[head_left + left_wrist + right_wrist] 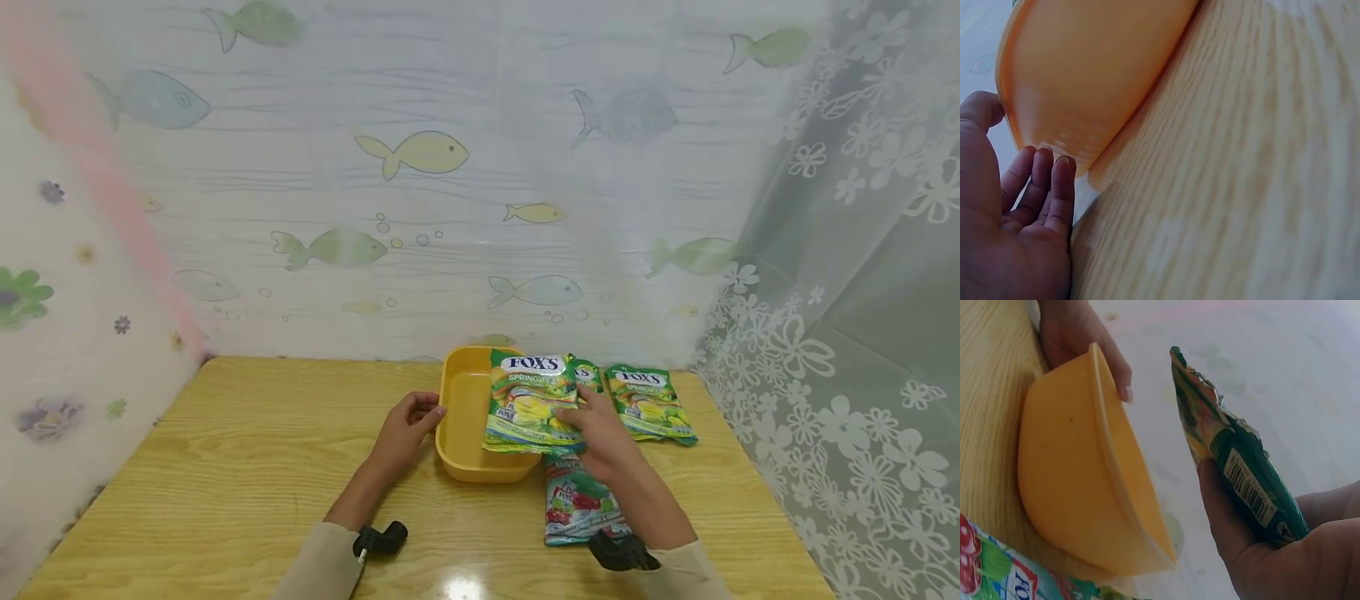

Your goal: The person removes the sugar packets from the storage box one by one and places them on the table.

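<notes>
A yellow plastic basin (468, 467) sits on the wooden table. My left hand (405, 429) is at its left side, the thumb over the rim and the fingers against the outer wall; the left wrist view shows this hand (1029, 219) close up. My right hand (603, 433) pinches a green Fox's Spring Tea candy bag (528, 408), thumb on the front. That bag is raised above the right part of the basin and hides some of it. In the right wrist view the candy bag (1241, 469) is seen edge-on, apart from the basin (1072, 456).
Another green Fox's bag (588, 372) lies partly hidden behind my right hand. To its right is one more Spring Tea bag (648, 404). A teal and red mint candy bag (581, 504) lies nearer, under my right forearm. A fish-patterned curtain (420, 292) hangs behind the table.
</notes>
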### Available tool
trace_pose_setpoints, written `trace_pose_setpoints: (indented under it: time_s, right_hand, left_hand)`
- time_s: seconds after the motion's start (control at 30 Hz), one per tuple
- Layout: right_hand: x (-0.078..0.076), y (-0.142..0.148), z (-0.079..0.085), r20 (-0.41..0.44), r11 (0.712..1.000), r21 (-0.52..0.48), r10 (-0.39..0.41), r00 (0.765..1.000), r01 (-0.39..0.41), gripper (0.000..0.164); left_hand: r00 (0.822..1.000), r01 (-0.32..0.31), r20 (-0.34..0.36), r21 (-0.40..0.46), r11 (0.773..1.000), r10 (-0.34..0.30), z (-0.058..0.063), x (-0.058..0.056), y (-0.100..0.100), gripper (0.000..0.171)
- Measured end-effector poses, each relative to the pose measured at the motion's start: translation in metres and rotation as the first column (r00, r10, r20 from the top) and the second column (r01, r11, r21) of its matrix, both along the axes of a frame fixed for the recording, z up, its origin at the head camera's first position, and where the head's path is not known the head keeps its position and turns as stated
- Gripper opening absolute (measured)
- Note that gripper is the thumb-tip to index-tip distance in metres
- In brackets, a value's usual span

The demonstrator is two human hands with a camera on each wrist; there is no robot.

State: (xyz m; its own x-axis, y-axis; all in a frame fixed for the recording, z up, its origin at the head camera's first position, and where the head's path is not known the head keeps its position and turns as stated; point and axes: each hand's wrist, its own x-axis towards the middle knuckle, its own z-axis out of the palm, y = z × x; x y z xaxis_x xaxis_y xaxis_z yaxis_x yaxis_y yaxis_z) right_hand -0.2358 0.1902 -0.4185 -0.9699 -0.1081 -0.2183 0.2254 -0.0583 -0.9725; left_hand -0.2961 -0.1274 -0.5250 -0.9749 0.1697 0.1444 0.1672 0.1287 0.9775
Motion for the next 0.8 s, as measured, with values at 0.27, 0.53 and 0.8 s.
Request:
trace_pose_setpoints:
  time_s: [0.27, 0.53, 0.8]
  right_hand:
    - [0.002, 0.013, 0.000, -0.025, 0.999, 0.037, -0.008, 1.000, 0.009, 0.090]
    - [0.005, 0.035, -0.006, -0.007, 0.999, 0.044, 0.025, 1.000, -0.025, 0.100]
    - [0.013, 0.058, -0.009, -0.003, 0.993, 0.111, 0.038, 0.999, -0.037, 0.101]
  left_hand:
    - [1.000, -0.002, 0.004, 0.003, 1.000, 0.002, -0.003, -0.005, -0.001, 0.033]
    - [1.000, -0.017, -0.011, -0.010, 1.000, 0.016, 0.000, -0.002, 0.001, 0.032]
    - [1.000, -0.022, 0.001, -0.014, 1.000, 0.022, 0.002, 0.002, 0.003, 0.032]
